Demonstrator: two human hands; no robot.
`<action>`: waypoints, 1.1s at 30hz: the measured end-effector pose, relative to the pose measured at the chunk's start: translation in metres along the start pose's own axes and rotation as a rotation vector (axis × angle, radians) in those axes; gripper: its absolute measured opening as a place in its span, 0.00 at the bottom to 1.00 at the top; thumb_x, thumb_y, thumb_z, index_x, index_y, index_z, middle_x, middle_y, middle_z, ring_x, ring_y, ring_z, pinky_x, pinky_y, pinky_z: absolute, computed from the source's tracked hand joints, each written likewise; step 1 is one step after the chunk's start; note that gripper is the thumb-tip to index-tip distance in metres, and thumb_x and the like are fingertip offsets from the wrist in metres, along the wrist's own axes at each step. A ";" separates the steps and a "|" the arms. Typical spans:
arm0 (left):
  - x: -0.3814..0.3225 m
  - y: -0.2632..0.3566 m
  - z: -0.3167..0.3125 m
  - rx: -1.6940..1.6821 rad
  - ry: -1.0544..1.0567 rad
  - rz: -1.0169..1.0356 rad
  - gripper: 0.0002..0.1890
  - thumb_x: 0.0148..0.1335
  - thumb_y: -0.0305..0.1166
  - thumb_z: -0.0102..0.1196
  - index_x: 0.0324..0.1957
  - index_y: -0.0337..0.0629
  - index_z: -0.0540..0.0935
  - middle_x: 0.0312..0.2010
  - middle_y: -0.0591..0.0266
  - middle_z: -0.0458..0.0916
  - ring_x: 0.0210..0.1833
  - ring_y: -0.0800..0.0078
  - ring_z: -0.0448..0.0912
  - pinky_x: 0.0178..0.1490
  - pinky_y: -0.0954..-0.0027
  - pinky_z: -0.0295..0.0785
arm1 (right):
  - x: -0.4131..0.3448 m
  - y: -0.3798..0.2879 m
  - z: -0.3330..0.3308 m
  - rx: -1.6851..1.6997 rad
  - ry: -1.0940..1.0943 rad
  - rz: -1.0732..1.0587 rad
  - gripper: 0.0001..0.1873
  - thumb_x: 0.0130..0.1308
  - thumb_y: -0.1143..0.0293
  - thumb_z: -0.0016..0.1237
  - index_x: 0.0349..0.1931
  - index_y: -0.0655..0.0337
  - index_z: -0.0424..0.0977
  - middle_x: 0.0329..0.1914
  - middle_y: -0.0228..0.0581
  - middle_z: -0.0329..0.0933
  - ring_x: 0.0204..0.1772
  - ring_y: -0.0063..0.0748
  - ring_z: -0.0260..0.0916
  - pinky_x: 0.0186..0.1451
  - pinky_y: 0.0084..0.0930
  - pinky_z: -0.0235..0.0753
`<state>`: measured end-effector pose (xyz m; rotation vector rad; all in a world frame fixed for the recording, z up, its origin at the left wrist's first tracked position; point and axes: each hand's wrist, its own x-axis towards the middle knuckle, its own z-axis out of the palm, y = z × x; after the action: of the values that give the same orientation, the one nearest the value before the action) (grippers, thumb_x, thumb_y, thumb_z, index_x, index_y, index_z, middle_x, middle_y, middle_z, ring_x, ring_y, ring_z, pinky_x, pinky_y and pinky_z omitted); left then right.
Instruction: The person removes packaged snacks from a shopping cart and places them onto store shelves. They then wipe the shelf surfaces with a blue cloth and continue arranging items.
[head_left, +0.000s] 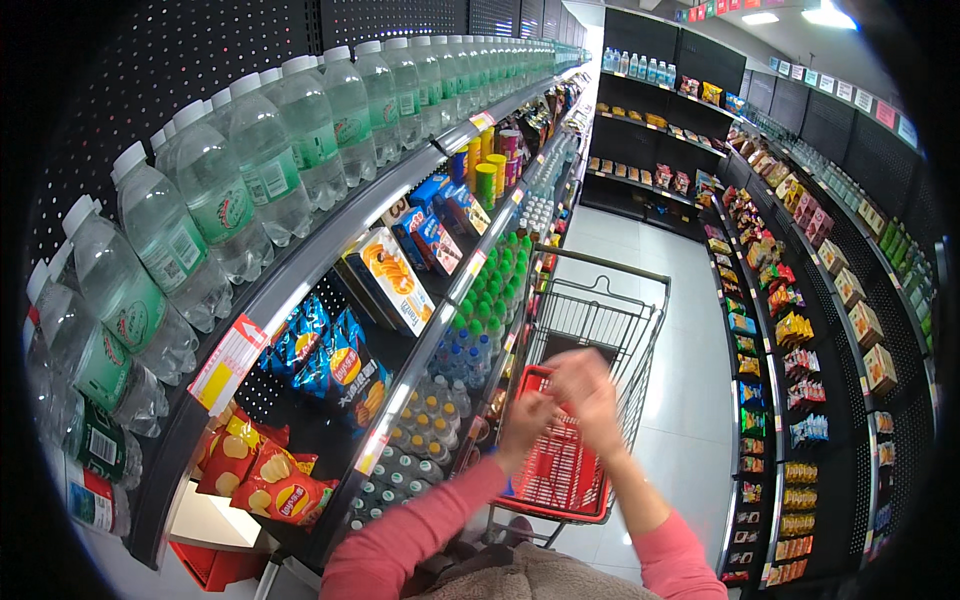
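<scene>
My left hand and my right hand meet in front of me, blurred by motion, above a metal shopping cart. The fingers of the right hand overlap those of the left, so whether anything lies between them cannot be told. Beneath the hands a red plastic basket with slatted sides sits in the near part of the cart, and no goods show in it. Pink sleeves cover both my forearms, the right one pushed higher.
Left of me runs a black shelf with plastic water bottles, blue Lay's chip bags, red Lay's chip bags, a Franzzi box and green-capped bottles. A snack shelf lines the right. Pale floor tiles run between.
</scene>
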<state>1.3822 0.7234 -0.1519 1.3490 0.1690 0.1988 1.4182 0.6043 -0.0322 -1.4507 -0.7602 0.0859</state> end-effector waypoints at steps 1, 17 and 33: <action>0.023 -0.014 -0.024 0.018 0.105 0.017 0.09 0.72 0.35 0.55 0.43 0.39 0.80 0.33 0.62 0.84 0.33 0.75 0.83 0.36 0.73 0.79 | -0.017 -0.017 0.034 -0.215 -0.161 -0.236 0.11 0.69 0.69 0.56 0.48 0.62 0.79 0.40 0.41 0.80 0.43 0.34 0.81 0.48 0.32 0.80; 0.058 -0.027 -0.171 1.358 0.387 0.034 0.07 0.64 0.29 0.53 0.36 0.39 0.82 0.34 0.41 0.85 0.41 0.40 0.84 0.45 0.44 0.77 | -0.100 -0.078 0.163 -0.145 -0.575 -0.470 0.11 0.60 0.72 0.59 0.38 0.64 0.72 0.38 0.41 0.68 0.39 0.43 0.72 0.39 0.32 0.75; 0.039 -0.038 -0.184 1.459 0.120 0.117 0.08 0.65 0.29 0.49 0.38 0.35 0.80 0.33 0.38 0.85 0.40 0.40 0.84 0.45 0.44 0.76 | -0.108 -0.087 0.159 0.341 -0.715 -0.024 0.06 0.71 0.71 0.52 0.42 0.64 0.73 0.39 0.43 0.73 0.42 0.45 0.75 0.44 0.33 0.75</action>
<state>1.3786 0.8998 -0.2284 2.8041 0.3677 0.2631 1.2201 0.6735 -0.0082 -1.0718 -1.2683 0.7099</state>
